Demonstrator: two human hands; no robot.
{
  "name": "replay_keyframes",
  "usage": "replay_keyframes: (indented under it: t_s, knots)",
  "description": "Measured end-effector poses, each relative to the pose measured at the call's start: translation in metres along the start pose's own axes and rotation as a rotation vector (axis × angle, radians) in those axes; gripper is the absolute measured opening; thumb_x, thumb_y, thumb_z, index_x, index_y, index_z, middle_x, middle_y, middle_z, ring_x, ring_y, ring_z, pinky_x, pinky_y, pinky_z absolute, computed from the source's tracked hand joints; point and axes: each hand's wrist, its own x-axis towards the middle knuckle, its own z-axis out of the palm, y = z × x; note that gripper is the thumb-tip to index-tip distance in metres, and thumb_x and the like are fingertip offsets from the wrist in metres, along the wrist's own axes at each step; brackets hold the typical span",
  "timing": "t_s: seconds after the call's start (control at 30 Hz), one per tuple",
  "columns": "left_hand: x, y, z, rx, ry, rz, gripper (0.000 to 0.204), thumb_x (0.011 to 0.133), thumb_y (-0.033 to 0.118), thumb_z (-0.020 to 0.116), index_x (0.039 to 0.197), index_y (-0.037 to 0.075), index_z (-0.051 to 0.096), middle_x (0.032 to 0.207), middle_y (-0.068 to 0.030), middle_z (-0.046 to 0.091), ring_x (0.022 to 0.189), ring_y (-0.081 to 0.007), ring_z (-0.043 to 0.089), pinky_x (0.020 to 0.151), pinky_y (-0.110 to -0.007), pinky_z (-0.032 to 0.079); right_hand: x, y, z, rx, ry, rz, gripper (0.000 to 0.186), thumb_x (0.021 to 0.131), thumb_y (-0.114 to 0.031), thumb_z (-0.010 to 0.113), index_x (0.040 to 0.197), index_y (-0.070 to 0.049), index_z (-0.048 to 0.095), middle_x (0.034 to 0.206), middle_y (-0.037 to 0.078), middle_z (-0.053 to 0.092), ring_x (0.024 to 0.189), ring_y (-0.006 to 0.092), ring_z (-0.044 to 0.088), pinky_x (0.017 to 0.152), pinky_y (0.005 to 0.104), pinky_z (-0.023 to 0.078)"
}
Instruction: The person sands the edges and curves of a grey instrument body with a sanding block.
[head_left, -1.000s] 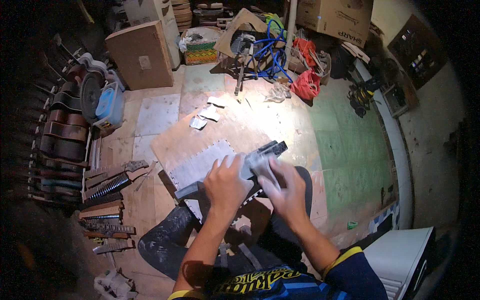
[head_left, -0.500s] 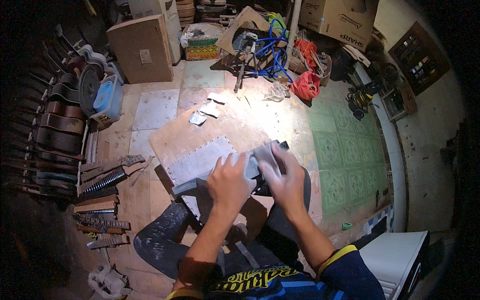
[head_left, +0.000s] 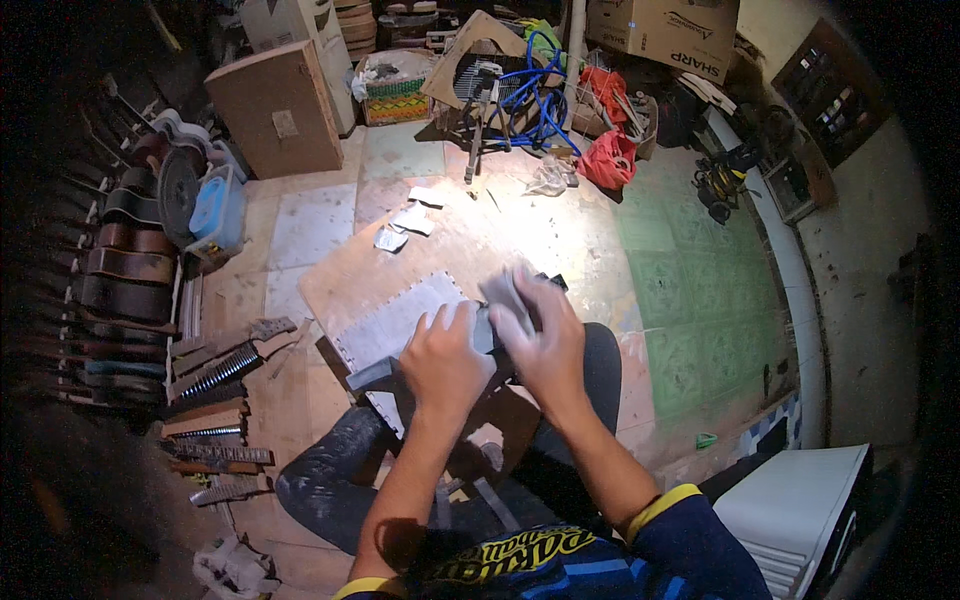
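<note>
Over my lap lies a long dark grey bar-shaped piece (head_left: 374, 373), its left end poking out past my knuckles and its middle covered by my hands. My left hand (head_left: 446, 358) is closed around it, fingers curled over the top. Dusty and slightly blurred, my right hand (head_left: 545, 338) pinches a grey sheet (head_left: 503, 294) that looks like folded sandpaper, pressed against the piece right beside my left hand. Beneath them, a white mat with toothed edges (head_left: 395, 318) rests on a brown board (head_left: 345, 268). Crumpled pale scraps (head_left: 408, 220) lie on that board.
At left are several guitar necks (head_left: 220, 375) on the floor and a row of guitar bodies (head_left: 130, 240). A blue tub (head_left: 212, 205), cardboard box (head_left: 275, 115), coiled blue hose (head_left: 540, 105) and red bag (head_left: 607, 160) stand farther off. A white appliance (head_left: 790, 510) is near right.
My right hand has slid a little left along the piece with the grey sheet, and my left hand has shifted slightly left. The whole view has turned slightly.
</note>
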Motion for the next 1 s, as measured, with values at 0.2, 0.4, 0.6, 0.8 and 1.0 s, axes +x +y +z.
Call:
replay_keyframes:
  t_s: [0.2, 0.4, 0.6, 0.8, 1.0]
  knots:
    - [0.006, 0.001, -0.015, -0.023, 0.027, -0.014, 0.032, 0.069, 0.015, 0.076, 0.099, 0.010, 0.068, 0.093, -0.0101, 0.068, 0.091, -0.0355, 0.066, 0.072, -0.048, 0.054, -0.039, 0.004, -0.060, 0.091, -0.053, 0.026, 0.046, 0.078, -0.014, 0.084, 0.120, -0.003, 0.069, 0.117, 0.018, 0.069, 0.105, 0.0368, 0.068, 0.094, 0.0404, 0.053]
    - [0.008, 0.001, -0.009, 0.010, -0.006, -0.062, 0.032, 0.069, 0.012, 0.074, 0.100, 0.011, 0.068, 0.095, -0.0118, 0.069, 0.092, -0.0371, 0.066, 0.075, -0.048, 0.054, -0.004, -0.002, -0.010, -0.085, -0.100, -0.212, 0.047, 0.079, -0.014, 0.082, 0.123, -0.003, 0.068, 0.116, 0.019, 0.069, 0.104, 0.0349, 0.068, 0.092, 0.0392, 0.054]
    - [0.010, -0.009, -0.009, 0.026, 0.037, -0.042, 0.034, 0.067, 0.008, 0.072, 0.100, 0.010, 0.068, 0.095, -0.0127, 0.070, 0.091, -0.0387, 0.066, 0.074, -0.050, 0.054, -0.018, 0.000, -0.009, -0.012, -0.091, -0.186, 0.044, 0.077, -0.014, 0.083, 0.116, -0.001, 0.070, 0.110, 0.019, 0.070, 0.102, 0.0343, 0.068, 0.089, 0.0413, 0.054]
    - [0.013, -0.003, -0.005, 0.011, 0.107, 0.035, 0.029, 0.064, 0.007, 0.070, 0.093, 0.008, 0.065, 0.087, -0.0096, 0.066, 0.083, -0.0359, 0.065, 0.066, -0.047, 0.055, -0.026, -0.001, -0.020, -0.107, -0.051, -0.228, 0.041, 0.082, -0.017, 0.079, 0.118, -0.001, 0.069, 0.111, 0.020, 0.070, 0.099, 0.0362, 0.068, 0.090, 0.0413, 0.052]
    - [0.015, -0.009, -0.003, 0.023, 0.029, -0.043, 0.036, 0.067, 0.013, 0.074, 0.103, 0.010, 0.068, 0.092, -0.0144, 0.069, 0.090, -0.0387, 0.066, 0.075, -0.049, 0.054, 0.008, -0.004, 0.001, -0.057, -0.043, -0.154, 0.044, 0.081, -0.015, 0.080, 0.122, -0.003, 0.067, 0.110, 0.017, 0.070, 0.101, 0.0370, 0.066, 0.087, 0.0432, 0.053]
